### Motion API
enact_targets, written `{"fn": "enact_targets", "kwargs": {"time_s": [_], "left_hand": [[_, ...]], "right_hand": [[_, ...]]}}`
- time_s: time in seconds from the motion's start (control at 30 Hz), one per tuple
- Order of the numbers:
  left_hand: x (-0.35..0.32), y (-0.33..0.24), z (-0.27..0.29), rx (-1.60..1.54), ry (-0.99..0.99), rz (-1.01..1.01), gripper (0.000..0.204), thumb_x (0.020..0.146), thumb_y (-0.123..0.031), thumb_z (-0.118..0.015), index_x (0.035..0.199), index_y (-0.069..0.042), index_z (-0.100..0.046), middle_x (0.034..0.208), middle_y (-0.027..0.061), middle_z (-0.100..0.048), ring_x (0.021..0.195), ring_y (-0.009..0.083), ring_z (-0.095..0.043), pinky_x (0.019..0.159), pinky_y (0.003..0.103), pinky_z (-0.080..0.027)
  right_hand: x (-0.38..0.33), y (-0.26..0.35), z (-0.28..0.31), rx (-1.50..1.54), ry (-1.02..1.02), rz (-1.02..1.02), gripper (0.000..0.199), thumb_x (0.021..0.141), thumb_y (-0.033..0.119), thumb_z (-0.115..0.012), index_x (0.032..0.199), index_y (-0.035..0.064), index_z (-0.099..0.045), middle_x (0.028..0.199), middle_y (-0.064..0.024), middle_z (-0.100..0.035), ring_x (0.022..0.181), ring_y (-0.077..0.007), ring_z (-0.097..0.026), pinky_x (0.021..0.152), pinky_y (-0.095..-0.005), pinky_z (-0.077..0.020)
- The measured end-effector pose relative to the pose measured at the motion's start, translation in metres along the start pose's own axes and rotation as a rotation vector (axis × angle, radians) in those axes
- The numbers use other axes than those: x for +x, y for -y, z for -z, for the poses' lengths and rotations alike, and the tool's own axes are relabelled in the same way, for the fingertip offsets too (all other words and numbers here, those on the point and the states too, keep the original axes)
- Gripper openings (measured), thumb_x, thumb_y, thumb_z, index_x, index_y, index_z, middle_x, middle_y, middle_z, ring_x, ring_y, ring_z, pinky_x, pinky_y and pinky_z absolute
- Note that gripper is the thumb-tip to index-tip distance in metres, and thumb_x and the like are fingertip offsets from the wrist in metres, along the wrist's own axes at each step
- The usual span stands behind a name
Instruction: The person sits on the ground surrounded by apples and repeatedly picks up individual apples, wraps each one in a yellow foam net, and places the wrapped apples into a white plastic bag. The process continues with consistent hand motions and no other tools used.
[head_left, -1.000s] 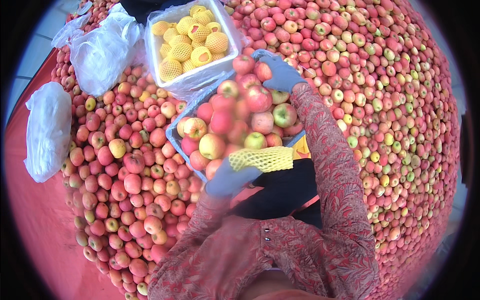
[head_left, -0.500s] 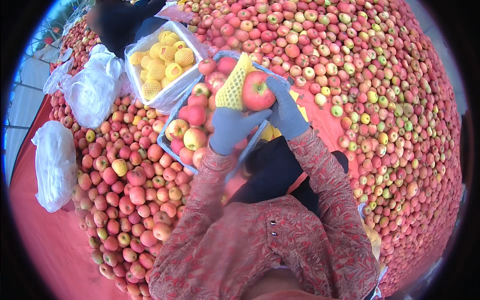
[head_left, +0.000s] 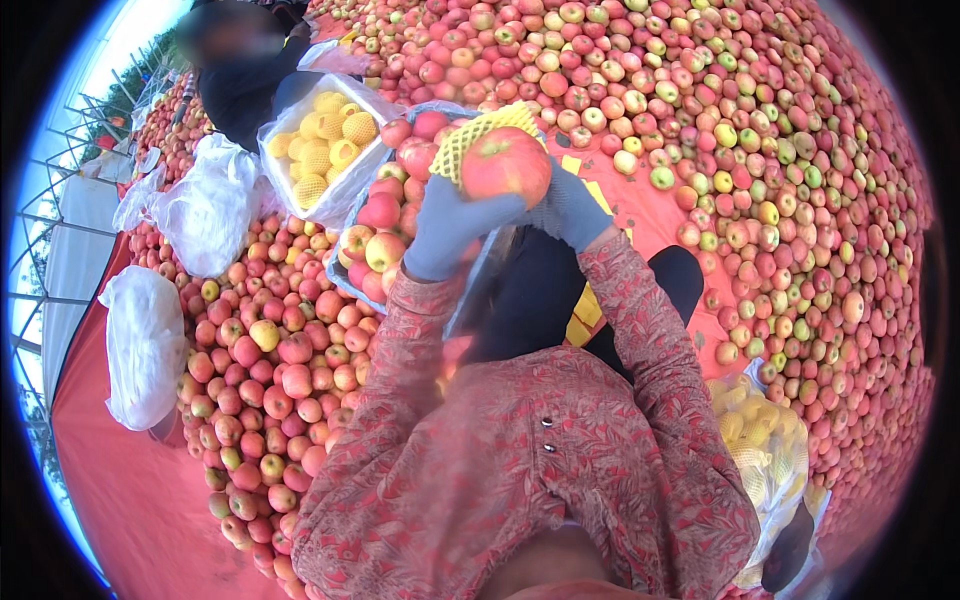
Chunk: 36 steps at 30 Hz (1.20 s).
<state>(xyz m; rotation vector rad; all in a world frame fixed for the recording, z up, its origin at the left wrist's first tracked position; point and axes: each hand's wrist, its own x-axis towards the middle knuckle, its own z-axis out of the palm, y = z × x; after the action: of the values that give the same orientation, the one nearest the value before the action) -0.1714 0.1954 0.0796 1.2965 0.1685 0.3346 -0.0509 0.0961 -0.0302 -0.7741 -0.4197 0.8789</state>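
Round red apple (head_left: 505, 165), gripped between grey-gloved left hand (head_left: 452, 228) and right hand (head_left: 565, 205), fingers curled closed; yellow foam mesh sleeve (head_left: 480, 135) behind fingertips, apparently for wrapping.

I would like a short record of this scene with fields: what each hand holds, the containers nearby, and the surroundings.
left hand: gloved left hand grips the red apple from below
right hand: gloved right hand on the apple's side, by the yellow foam net
nearest container: crate of bare apples
other container: box of netted apples
surroundings: loose apple pile on red ground sheet; white plastic bags
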Motion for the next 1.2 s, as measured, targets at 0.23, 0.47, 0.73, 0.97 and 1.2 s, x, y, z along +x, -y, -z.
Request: {"fn": "enact_targets", "kwargs": {"time_s": [0.23,0.47,0.73,0.97,1.2], "left_hand": [[-0.029,0.015,0.012,-0.438,-0.010,0.134,0.074,0.070,-0.032,-0.066,0.132,-0.003,-0.037,0.123,0.0134,-0.050,0.104,0.0271,-0.057,0.077,0.040,-0.053],[-0.026,0.033,0.028,-0.588,0.065,0.159,0.074,0.076,-0.039,-0.060,0.136,-0.007,-0.031,0.134,0.0155,-0.038,0.122,0.0352,-0.041,0.100,0.050,-0.038],[-0.037,0.041,0.024,-0.605,-0.130,0.228,0.061,0.081,-0.030,-0.055,0.132,-0.002,-0.036,0.122,0.0148,-0.048,0.107,0.0270,-0.051,0.086,0.037,-0.045],[-0.033,0.020,0.009,-0.384,-0.132,0.013,0.052,0.077,-0.011,-0.057,0.125,0.002,-0.042,0.107,0.0106,-0.056,0.088,0.0164,-0.059,0.070,0.026,-0.050],[-0.004,0.035,0.028,-0.231,-0.063,-0.154,0.053,0.079,-0.002,-0.055,0.130,0.000,-0.037,0.120,0.0175,-0.052,0.112,0.0257,-0.054,0.093,0.036,-0.048]], "right_hand": [[-0.039,0.008,-0.049,-0.417,0.267,0.251,0.056,0.090,0.030,-0.053,0.138,0.0119,-0.030,0.139,-0.0084,-0.036,0.125,-0.0254,-0.039,0.102,-0.0434,-0.0381],[-0.044,0.001,-0.035,0.529,-0.018,0.025,0.043,0.092,0.022,-0.045,0.130,0.0008,-0.042,0.129,-0.0127,-0.049,0.117,-0.0256,-0.050,0.098,-0.0407,-0.0416],[-0.038,0.037,-0.043,-0.104,-0.214,0.282,0.009,0.087,0.012,-0.056,0.086,0.0038,-0.054,0.082,-0.0009,-0.056,0.072,-0.0084,-0.053,0.065,-0.0233,-0.0443],[-0.044,0.068,-0.070,-0.881,-0.166,0.483,0.014,0.083,0.010,-0.064,0.082,0.0055,-0.051,0.077,-0.0001,-0.052,0.071,-0.0076,-0.052,0.061,-0.0240,-0.0427],[-0.059,0.037,-0.086,-1.519,0.075,0.958,0.025,0.074,0.021,-0.071,0.088,0.0070,-0.054,0.085,-0.0087,-0.056,0.075,-0.0243,-0.057,0.063,-0.0330,-0.0472]]}}
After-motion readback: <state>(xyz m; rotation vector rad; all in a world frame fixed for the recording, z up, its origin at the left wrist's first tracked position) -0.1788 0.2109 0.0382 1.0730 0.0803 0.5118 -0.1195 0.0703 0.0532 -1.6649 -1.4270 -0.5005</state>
